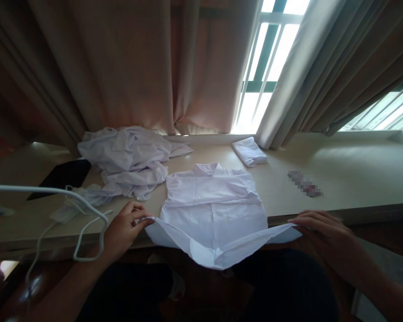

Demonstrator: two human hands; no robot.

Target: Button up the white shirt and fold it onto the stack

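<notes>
So the white shirt [212, 201] is lying flat on the table [349, 179], collar toward the window, with its bottom part hanging over the near table edge. The left hand [126, 228] has its fingers pinched shut on the shirt's lower left corner, and the right hand [322, 228] grips the lower right corner, pulling the hem out sideways. Left of the shirt and just touching it is a crumpled heap of white clothes [127, 158]. Behind the shirt, off to its right, sits a small folded white cloth [249, 151]. Further left of the shirt there's a dark tablet [64, 175] and a white cable [83, 214].
</notes>
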